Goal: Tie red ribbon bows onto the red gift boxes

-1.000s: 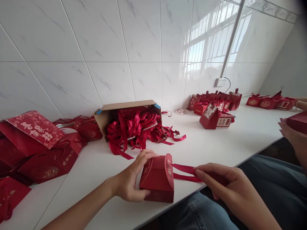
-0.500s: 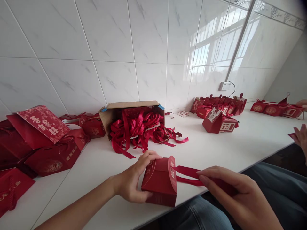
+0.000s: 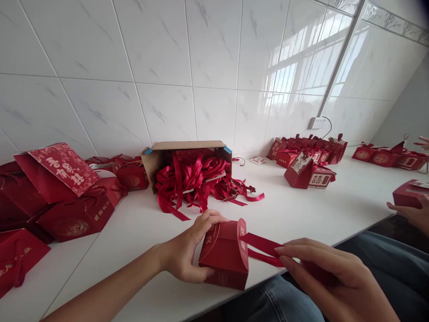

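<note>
A red gift box (image 3: 223,255) with a rounded flap and gold print stands near the front edge of the white counter. My left hand (image 3: 187,248) is wrapped around its left side, thumb low on the front and fingers over the back. Two strands of red ribbon (image 3: 263,244) come out of the box's right side. Between thumb and fingertips, my right hand (image 3: 330,268) pinches these strands and holds them out to the right; their ends are hidden in the palm. Behind the box, a cardboard box (image 3: 150,172) on its side spills red ribbons (image 3: 191,179).
Several red boxes (image 3: 77,223) are piled at the left. More red gift boxes (image 3: 298,172) stand at the back right, beside a socket strip (image 3: 317,123). At the far right, another person's hand (image 3: 415,217) is at a red box (image 3: 407,194).
The view has shifted slightly. My hands keep their holds, and the ribbon strands slant a little lower. At the far right, the other person's red box has come into view.
</note>
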### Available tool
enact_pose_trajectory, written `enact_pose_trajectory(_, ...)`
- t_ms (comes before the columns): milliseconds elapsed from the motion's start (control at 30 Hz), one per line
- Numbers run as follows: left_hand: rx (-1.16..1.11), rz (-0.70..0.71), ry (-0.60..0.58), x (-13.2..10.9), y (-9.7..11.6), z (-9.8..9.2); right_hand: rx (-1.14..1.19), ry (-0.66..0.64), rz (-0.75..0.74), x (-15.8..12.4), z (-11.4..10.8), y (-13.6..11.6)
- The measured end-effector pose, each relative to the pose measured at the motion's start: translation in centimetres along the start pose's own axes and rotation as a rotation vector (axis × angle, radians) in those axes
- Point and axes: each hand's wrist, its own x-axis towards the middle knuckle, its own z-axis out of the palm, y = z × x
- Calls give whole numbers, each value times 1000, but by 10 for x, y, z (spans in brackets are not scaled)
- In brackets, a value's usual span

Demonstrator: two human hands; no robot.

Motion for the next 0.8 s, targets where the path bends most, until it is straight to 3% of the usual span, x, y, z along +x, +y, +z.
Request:
enact_pose_trajectory(167,-41,-23,39,-2,-1,2,88,4,134,4,13,4)
enact_pose_trajectory(333,-108,-337,190,10,17,3,211,-124,285,18,28,9)
enact_pose_trajectory(433,-73,-464,222,24,32,1,260,-194,315,24,32,11)
enact_pose_trajectory(567,-10,-509,233,37,41,1,246,-199,298,23,32,9)
enact_pose_trajectory(800,-29,-460,403,37,35,4,216,-173,223,16,29,9)
